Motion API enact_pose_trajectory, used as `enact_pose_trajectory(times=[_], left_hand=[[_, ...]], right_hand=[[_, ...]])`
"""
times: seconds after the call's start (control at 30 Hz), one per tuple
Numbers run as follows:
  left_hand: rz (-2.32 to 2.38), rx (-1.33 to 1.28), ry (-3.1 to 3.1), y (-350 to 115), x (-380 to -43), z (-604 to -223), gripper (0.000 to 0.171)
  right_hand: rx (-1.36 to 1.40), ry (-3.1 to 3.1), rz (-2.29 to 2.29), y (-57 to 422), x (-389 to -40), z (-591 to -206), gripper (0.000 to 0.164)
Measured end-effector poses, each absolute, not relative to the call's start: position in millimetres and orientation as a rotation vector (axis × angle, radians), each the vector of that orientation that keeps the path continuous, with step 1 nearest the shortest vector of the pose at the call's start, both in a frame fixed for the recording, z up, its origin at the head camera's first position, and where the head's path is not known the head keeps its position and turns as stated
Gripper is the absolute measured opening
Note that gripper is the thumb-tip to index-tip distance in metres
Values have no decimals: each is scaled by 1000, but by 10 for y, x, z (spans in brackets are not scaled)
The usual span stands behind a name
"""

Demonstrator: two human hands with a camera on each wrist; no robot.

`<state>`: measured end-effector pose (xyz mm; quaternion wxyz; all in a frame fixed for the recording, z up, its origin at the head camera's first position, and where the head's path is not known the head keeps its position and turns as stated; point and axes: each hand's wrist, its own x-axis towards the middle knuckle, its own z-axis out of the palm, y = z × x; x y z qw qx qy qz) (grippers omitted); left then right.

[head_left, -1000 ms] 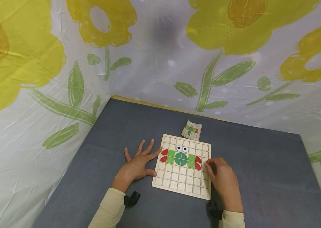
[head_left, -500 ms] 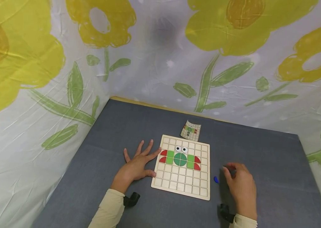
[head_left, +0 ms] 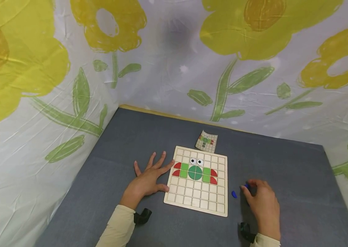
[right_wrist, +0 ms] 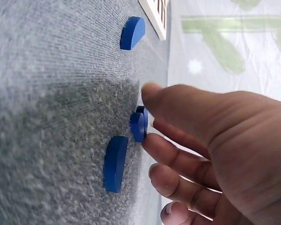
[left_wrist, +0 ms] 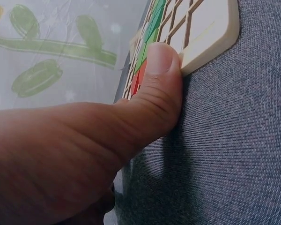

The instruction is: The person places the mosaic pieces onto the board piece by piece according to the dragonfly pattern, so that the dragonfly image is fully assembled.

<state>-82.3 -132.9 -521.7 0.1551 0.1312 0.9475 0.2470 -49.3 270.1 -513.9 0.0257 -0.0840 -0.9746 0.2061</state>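
A wooden grid board (head_left: 189, 197) carries red, light green and dark green tiles plus two eye pieces. My left hand (head_left: 145, 180) lies spread at its left side, thumb and index finger touching the edge; the left wrist view shows the thumb (left_wrist: 157, 79) against the board's side. To the right of the board, my right hand (head_left: 263, 202) is over the table, thumb apart from the half-curled fingers. Small blue pieces (right_wrist: 139, 124) stand by its fingertips, with another blue piece (right_wrist: 115, 164) below them. A separate blue piece (head_left: 234, 194) lies closer to the board.
Behind the board lies a small pattern card (head_left: 209, 145) picturing a similar figure on a grid. The dark grey table (head_left: 149, 127) meets a flower-printed cloth (head_left: 161, 79) at the back and left.
My right hand has moved off the board's right edge, out to the right and slightly nearer. Blue pieces have come into view there. The left hand keeps its place.
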Motion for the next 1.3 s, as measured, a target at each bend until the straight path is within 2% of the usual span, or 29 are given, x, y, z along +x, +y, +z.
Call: enact_pose_trajectory(times=[0.43, 0.9, 1.3], left_hand=[[716, 381, 2711, -1340, -820, -5239, 104], [694, 373, 2714, -1328, -825, -5248, 106], [681, 371, 2732, -1318, -819, -5218, 104]], right_hand=[[-158, -2937, 620, 2610, -512, -5187, 27], [307, -2796, 745, 2057, -574, -5168, 26], [555, -2815, 790, 1573, -535, -5202, 23]])
